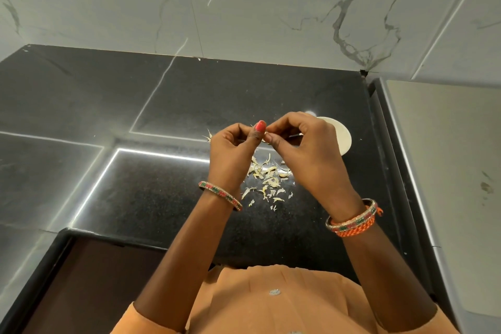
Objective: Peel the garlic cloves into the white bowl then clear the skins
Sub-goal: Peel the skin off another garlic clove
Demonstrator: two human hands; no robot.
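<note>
Orange cloth of the person's top (pixel 271 304) fills the bottom of the head view, and both forearms rise from it over the black granite counter (pixel 135 192). Left hand (pixel 234 149) and right hand (pixel 301 144) meet fingertip to fingertip above the counter, each curled tight in a pinch on a garlic clove (pixel 266 135) — only a sliver of it shows between the thumbs, so how much skin is left on it I cannot tell.

Loose garlic skins (pixel 267 179) lie scattered on the counter directly below and a little nearer the body than the hands. A white bowl (pixel 343 138) sits just beyond the right hand's knuckles, partly hidden by them; its contents are out of sight.

To do this step well, I judge the left thumb nail should lift the skin at the clove's tip while the right fingers turn the clove, letting flakes fall onto the pile underneath rather than into the bowl. Once bare, the clove needs only a short carry to the right.

For clearing, there is broad bare counter to the left of the left hand. To the right of the bowl the counter ends at a raised edge — sweep the skins toward the body, not that way.
</note>
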